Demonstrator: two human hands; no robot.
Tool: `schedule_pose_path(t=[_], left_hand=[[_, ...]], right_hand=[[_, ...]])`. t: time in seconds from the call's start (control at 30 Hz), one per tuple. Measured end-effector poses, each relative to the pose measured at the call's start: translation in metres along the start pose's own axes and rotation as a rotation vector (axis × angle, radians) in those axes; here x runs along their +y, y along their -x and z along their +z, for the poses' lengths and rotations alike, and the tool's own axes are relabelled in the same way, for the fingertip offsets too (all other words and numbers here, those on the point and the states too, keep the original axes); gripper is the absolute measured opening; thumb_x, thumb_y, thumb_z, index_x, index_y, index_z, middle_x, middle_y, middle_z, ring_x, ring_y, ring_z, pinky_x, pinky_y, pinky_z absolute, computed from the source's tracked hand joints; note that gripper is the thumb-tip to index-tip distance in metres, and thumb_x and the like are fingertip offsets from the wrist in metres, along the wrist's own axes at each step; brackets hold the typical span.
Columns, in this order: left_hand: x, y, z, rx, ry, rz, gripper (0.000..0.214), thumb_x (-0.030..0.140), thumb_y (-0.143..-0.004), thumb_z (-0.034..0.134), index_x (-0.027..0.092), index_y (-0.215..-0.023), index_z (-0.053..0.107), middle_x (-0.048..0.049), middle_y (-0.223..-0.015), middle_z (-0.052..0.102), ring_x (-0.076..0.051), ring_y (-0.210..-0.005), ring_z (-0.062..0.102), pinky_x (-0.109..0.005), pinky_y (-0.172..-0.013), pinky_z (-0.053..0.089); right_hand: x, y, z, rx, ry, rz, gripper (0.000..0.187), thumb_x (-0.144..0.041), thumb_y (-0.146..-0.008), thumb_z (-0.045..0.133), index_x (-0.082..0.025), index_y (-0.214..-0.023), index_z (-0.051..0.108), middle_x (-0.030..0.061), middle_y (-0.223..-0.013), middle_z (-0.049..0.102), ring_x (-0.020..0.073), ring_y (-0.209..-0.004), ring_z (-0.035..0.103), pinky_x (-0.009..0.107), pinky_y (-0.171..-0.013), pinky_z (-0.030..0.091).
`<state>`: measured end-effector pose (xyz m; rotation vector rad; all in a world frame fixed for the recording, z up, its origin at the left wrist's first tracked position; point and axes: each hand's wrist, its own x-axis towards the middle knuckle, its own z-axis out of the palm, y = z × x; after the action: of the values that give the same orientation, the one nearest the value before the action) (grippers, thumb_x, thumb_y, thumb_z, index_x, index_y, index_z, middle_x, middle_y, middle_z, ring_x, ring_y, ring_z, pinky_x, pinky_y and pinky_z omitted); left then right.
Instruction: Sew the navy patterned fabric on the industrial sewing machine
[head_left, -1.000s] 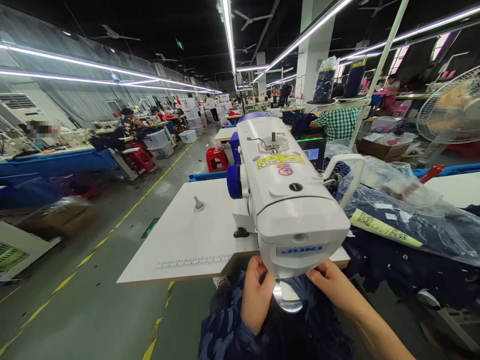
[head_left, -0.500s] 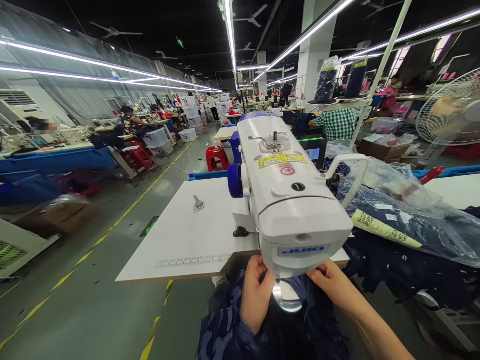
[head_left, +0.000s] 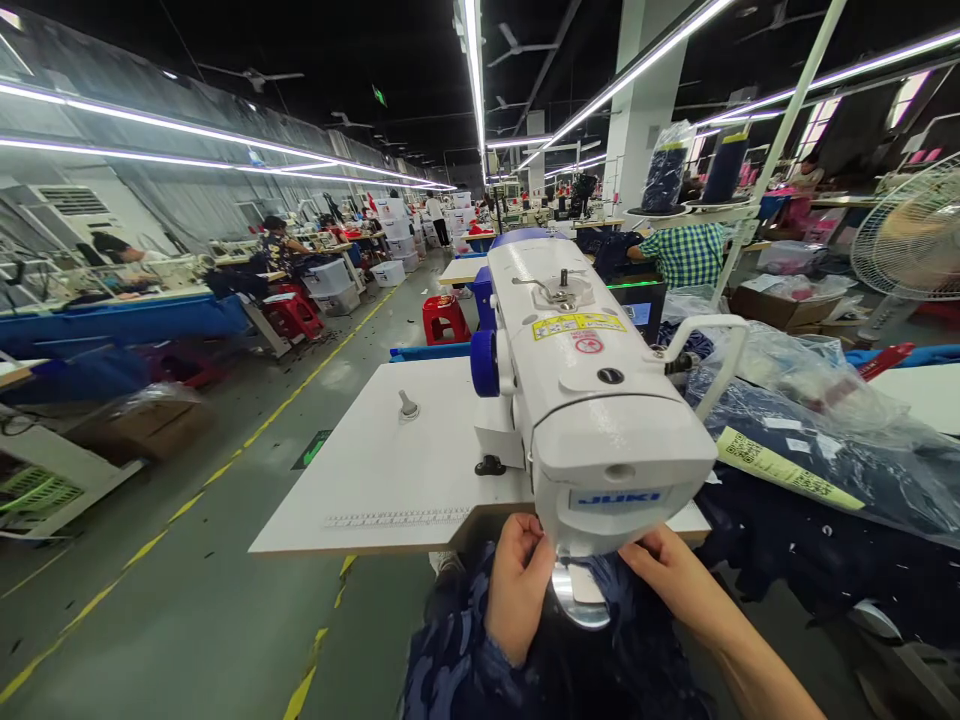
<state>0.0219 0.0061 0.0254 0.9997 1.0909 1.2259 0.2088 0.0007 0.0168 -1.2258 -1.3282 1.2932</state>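
Head view: dark blue fabric (head_left: 626,605) below front of white sewing machine (head_left: 600,400), on both sides of shiny metal plate (head_left: 581,613). Left hand (head_left: 517,585) and right hand (head_left: 667,570) flank plate, thumbs bent toward fingers at fabric; fingertips partly hidden, pinch cannot be confirmed. White tabletop (head_left: 382,460) beyond left hand.
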Motion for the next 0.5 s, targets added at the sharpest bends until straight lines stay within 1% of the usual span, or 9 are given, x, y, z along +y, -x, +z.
schedule_pose_path(t=[0.13,0.27,0.33,0.43,0.5], left_hand=[[-0.006,0.001,-0.005,-0.010,0.021,-0.005,0.017,0.029,-0.080,0.062,0.021,-0.083,0.048,0.0028,-0.074,0.054,-0.013,-0.074,0.050,-0.024,-0.071,0.039],[-0.008,0.001,-0.013,0.056,-0.051,-0.035,0.013,0.028,-0.082,0.056,0.020,-0.086,0.048,0.0039,-0.071,0.052,-0.009,-0.060,0.043,-0.022,-0.056,0.034],[-0.008,0.000,-0.017,0.052,-0.064,-0.044,0.014,0.029,-0.082,0.057,0.019,-0.085,0.048,0.0052,-0.067,0.048,-0.009,-0.057,0.039,-0.021,-0.053,0.031],[-0.006,-0.001,-0.021,0.026,-0.069,-0.032,0.021,0.037,-0.082,0.058,0.019,-0.082,0.047,0.0066,-0.062,0.043,-0.008,-0.055,0.034,-0.021,-0.053,0.030],[-0.005,0.000,-0.021,0.019,-0.071,-0.022,0.026,0.042,-0.082,0.058,0.019,-0.081,0.047,0.0058,-0.064,0.046,-0.008,-0.054,0.033,-0.022,-0.053,0.029]], right_hand=[[0.000,-0.001,0.002,-0.035,-0.030,-0.025,0.032,-0.048,-0.084,0.059,-0.023,-0.103,0.063,0.0069,-0.098,0.068,0.0243,-0.092,0.061,0.038,-0.091,0.046],[0.007,-0.004,0.004,-0.073,-0.031,-0.065,0.041,-0.051,-0.085,0.058,-0.023,-0.115,0.061,0.0079,-0.101,0.070,0.0260,-0.099,0.062,0.040,-0.097,0.044],[0.009,-0.004,0.005,-0.074,-0.025,-0.067,0.044,-0.053,-0.084,0.059,-0.023,-0.117,0.061,0.0085,-0.102,0.071,0.0267,-0.100,0.063,0.040,-0.098,0.043],[0.009,-0.004,0.006,-0.068,-0.014,-0.059,0.048,-0.055,-0.083,0.059,-0.024,-0.120,0.059,0.0093,-0.106,0.070,0.0275,-0.104,0.062,0.041,-0.099,0.043],[0.008,-0.004,0.006,-0.067,-0.015,-0.057,0.050,-0.055,-0.083,0.058,-0.024,-0.123,0.057,0.0098,-0.109,0.070,0.0278,-0.107,0.061,0.042,-0.100,0.042]])
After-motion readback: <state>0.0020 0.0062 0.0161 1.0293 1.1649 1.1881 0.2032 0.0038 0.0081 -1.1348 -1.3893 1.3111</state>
